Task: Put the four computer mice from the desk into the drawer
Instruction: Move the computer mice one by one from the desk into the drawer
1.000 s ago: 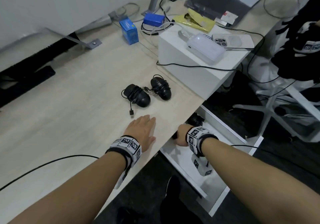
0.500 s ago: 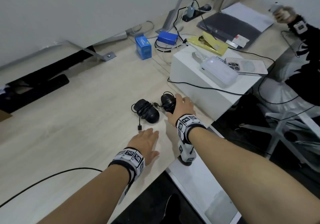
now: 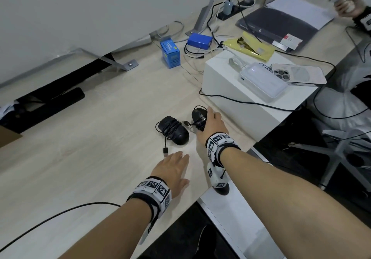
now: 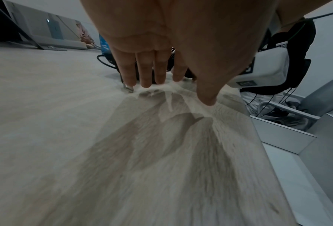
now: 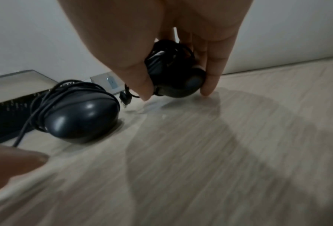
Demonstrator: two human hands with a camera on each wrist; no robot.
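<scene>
Two black mice with cords wound round them lie on the light wooden desk. My right hand grips the right mouse between thumb and fingers, low over the desktop. The left mouse lies free beside it, its USB plug trailing toward me. My left hand rests flat on the desk just in front of that plug, fingers straight. The white drawer stands pulled out below the desk edge at the right; its inside is mostly hidden by my right arm.
A white box with a power bank and a phone stands just behind the mice. Blue boxes, cables and a yellow packet lie farther back. Another person's hand is at the top right. A chair stands at the right.
My right hand rose from the drawer to the desk and closed round the right mouse. The left hand has stayed flat on the desk.
</scene>
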